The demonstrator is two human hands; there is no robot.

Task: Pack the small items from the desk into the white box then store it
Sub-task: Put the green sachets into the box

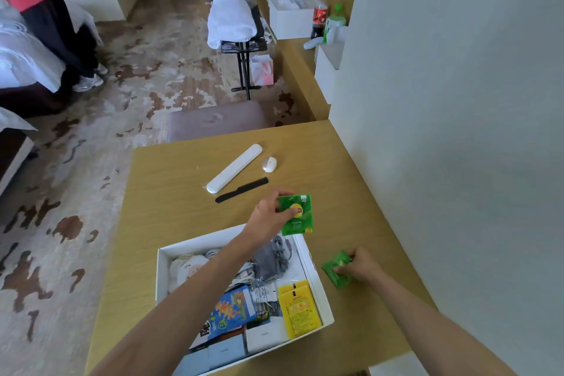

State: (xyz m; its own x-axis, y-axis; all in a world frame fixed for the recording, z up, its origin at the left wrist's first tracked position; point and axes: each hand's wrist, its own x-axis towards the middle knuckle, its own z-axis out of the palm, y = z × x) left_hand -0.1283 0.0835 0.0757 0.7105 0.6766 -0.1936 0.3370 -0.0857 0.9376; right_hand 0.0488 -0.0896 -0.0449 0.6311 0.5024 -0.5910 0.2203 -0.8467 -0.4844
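An open white box (311,265) sits on the wooden desk (171,192), holding yellow sachets (300,310), a blue snack packet (232,311), a grey cable bundle (273,258) and small white boxes. My left hand (270,217) grips a green tea packet (300,215) just above the box's far edge. Right of the box, my right hand (358,265) pinches a second green tea packet (335,272) lying on the desk. Farther back lie a long white case (234,168), a black comb (241,190) and a small white oval item (269,164).
A grey wall (457,131) borders the desk on the right. A padded stool (213,120) stands behind the desk. Beyond it are a luggage rack with white towels (232,21), a counter with bottles (320,14) and a person standing by the bed (55,24) at left.
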